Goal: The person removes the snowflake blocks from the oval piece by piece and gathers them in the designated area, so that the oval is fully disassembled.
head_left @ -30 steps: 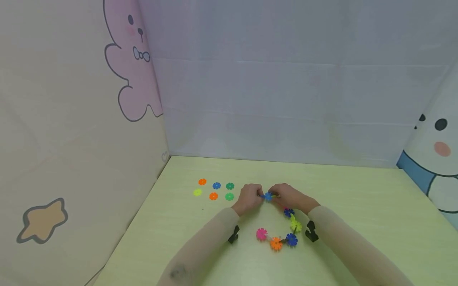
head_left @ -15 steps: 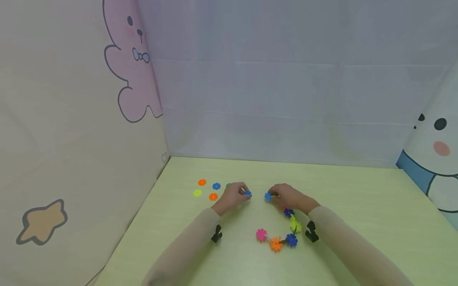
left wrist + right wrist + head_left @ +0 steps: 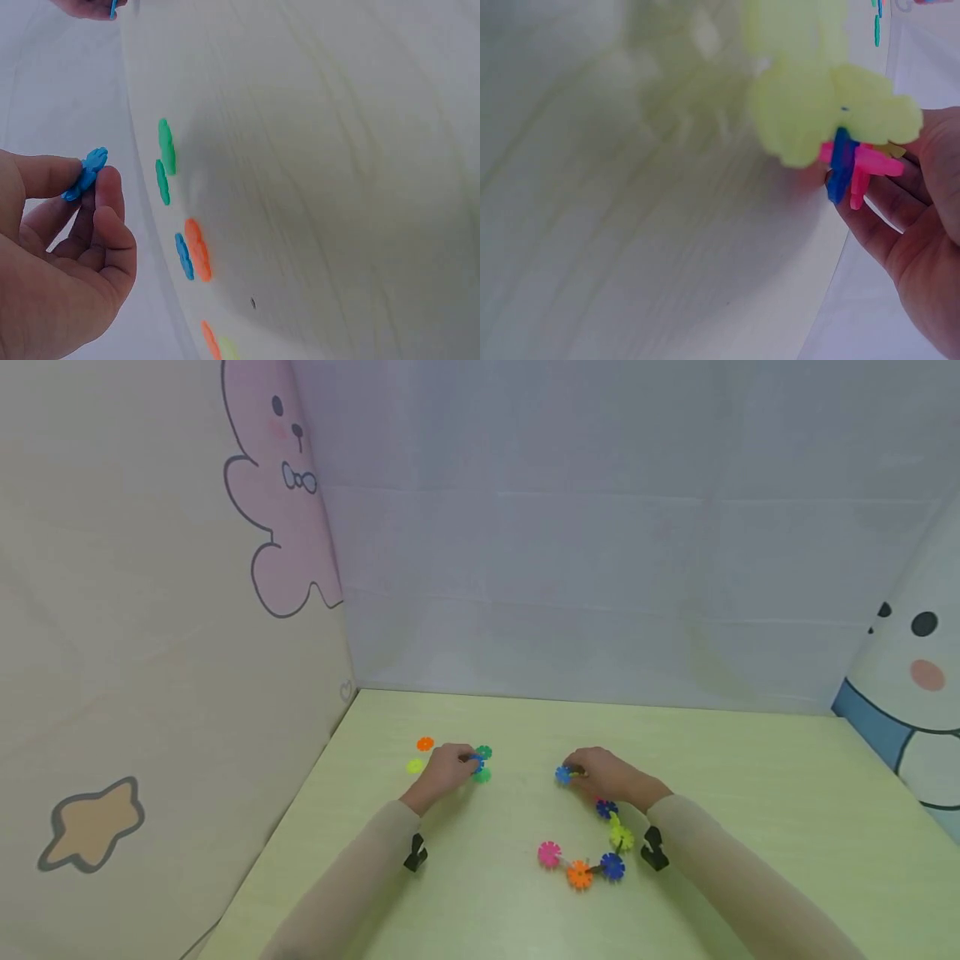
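the left hand [image 3: 444,770] pinches a small blue plastic snowflake disc [image 3: 85,173] well left of the curved chain of coloured plastic discs [image 3: 600,839], whose blue end the right hand [image 3: 600,772] grasps.

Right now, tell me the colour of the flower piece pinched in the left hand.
Light blue flower piece, pinched by the left hand; the left wrist view shows it best.

Both arms reach forward, left hand [image 3: 446,768] and right hand [image 3: 600,772] apart, fingers curled.
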`<state>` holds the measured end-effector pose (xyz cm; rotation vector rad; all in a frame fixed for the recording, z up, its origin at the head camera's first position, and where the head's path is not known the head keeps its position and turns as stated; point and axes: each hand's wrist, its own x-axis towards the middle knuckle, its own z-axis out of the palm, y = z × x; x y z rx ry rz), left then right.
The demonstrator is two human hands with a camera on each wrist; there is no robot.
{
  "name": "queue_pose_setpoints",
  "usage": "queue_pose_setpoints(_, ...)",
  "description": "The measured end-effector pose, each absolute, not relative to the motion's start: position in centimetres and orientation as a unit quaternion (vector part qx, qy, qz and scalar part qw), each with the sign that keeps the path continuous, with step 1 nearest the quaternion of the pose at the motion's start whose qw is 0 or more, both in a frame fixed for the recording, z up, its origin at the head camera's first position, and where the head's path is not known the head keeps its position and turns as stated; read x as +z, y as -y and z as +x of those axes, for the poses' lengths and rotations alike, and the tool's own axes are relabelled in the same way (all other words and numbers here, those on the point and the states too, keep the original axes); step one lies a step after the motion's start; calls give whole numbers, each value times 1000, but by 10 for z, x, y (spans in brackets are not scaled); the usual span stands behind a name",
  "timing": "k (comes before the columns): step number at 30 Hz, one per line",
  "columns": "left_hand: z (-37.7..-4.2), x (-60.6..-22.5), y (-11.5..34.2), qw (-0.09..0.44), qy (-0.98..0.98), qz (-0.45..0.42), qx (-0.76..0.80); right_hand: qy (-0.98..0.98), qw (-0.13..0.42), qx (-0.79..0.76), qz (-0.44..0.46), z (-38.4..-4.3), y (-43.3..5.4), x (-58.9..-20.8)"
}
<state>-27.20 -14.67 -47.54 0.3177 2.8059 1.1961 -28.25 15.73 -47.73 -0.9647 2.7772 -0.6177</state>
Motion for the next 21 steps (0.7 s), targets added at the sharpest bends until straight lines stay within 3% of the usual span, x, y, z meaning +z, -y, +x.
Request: queue_pose_setpoints(21, -262, -484, 203, 47, -936, 47, 346, -919, 72, -220, -318, -279, -158, -475)
